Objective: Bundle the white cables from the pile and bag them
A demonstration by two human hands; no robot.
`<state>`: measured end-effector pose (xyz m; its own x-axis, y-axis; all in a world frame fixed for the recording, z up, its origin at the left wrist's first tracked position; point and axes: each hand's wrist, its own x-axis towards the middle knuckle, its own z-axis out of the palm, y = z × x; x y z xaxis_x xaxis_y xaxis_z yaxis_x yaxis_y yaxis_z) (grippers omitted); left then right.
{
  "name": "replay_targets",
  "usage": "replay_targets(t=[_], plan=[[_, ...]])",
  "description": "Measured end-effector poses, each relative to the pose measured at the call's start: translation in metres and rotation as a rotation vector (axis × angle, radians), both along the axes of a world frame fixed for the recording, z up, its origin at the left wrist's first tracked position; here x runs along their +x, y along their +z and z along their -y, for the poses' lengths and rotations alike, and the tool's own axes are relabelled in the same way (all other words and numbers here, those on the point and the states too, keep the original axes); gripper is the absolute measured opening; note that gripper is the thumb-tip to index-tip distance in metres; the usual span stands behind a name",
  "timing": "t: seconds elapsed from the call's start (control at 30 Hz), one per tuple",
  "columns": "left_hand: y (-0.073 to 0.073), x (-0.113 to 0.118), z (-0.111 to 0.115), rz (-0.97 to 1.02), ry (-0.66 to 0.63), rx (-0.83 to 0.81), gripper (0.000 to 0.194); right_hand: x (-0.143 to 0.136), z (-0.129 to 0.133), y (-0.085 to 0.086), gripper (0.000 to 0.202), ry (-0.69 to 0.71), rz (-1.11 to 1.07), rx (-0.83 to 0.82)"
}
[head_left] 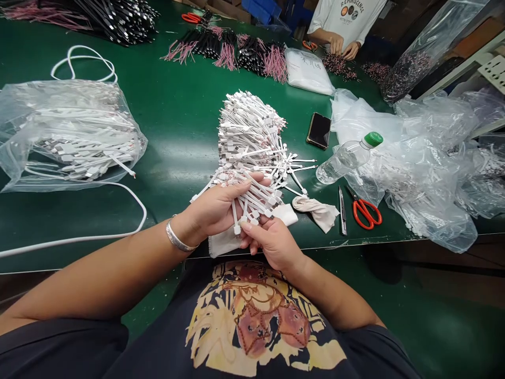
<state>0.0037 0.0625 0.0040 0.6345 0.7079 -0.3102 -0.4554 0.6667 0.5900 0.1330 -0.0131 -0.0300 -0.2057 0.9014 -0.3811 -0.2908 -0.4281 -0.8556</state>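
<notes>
My left hand [219,205] wraps round a bunch of short white cables [258,197] with white square-ended connectors. A bracelet circles that wrist. Close by on the right, my right hand [272,239] has its thumb and fingers closed on the connector end of one or more of these cables; its fingertips are partly hidden. Just beyond both hands lies a large heap of the same cables [248,126], some fanned out at its right side. A white cloth [223,245] lies under the hands at the table's edge.
On the green table [177,121] sit a bag of white cables [87,137], a phone [319,130], a plastic bottle [343,160], a crumpled cloth [317,210], a cutter knife [342,210], red-handled scissors [365,210] and plastic bags [426,179]. A co-worker's hands [343,47] handle small wires across the table.
</notes>
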Motion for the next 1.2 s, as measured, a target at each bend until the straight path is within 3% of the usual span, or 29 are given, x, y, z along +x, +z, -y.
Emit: replay_targets(t=[0.17, 0.37, 0.73, 0.83, 0.93, 1.07, 1.2], plan=[[0.003, 0.001, 0.0, -0.016, 0.067, -0.018, 0.025, 0.009, 0.011, 0.001, 0.03, 0.179, 0.001, -0.056], [0.003, 0.003, -0.003, -0.019, 0.056, -0.057, 0.027, 0.031, 0.038, 0.003, 0.031, 0.323, -0.007, -0.144], [0.003, 0.009, 0.005, -0.087, -0.083, -0.096, 0.025, 0.052, 0.065, -0.006, 0.034, 0.266, -0.033, -0.16], [0.006, 0.01, 0.004, -0.194, -0.104, -0.019, 0.024, 0.054, 0.067, -0.006, 0.036, 0.274, -0.053, -0.161], [0.015, 0.005, 0.004, -0.396, -0.09, 0.335, 0.024, 0.055, 0.068, -0.009, 0.037, 0.286, -0.084, -0.17], [0.013, -0.006, 0.019, -0.819, -0.034, 1.144, 0.031, 0.055, 0.069, -0.021, 0.046, 0.3, -0.192, -0.199], [-0.017, -0.012, 0.05, -0.796, -0.449, 1.729, 0.043, 0.052, 0.064, -0.037, 0.065, 0.36, -0.418, -0.274]])
